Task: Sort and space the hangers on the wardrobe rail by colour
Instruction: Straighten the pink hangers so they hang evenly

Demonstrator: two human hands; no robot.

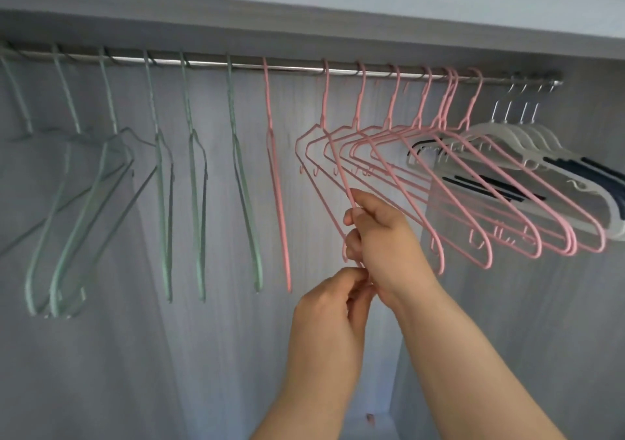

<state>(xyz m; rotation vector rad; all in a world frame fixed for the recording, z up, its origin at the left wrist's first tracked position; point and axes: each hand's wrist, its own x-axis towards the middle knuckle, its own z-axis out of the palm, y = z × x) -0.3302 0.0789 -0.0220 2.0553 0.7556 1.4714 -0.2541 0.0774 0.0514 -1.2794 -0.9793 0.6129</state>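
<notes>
**Both hands on one pink hanger, mid-rail**

Bare forearms reach up from the bottom edge toward the wardrobe rail. Lower and nearer is the left hand [333, 307], its fingers curled, thumb and fingertips pinching the bottom end of a pink hanger [338, 166]. Just above it the right hand [382, 236] has its fingers bunched together, thumb and forefinger pinching the same hanger's sloping shoulder wire. That hanger hangs by its hook from the rail [294, 67], second from the left among the pink ones, turned at an angle.

Left of it a lone pink hanger [279, 203] hangs edge-on, apart from its neighbours. Right of the held one, the remaining pink hangers [421, 108] sit close together, their shoulders overlapping, two hooks almost touching.

Along the left stretch of the rail, green hangers [194, 203] hang with gaps between them, several edge-on, the leftmost ones angled and overlapping. At the far right end, white hangers [507, 135] with dark strips are packed tightly. Behind everything stands the grey wardrobe back panel [220, 338].
</notes>
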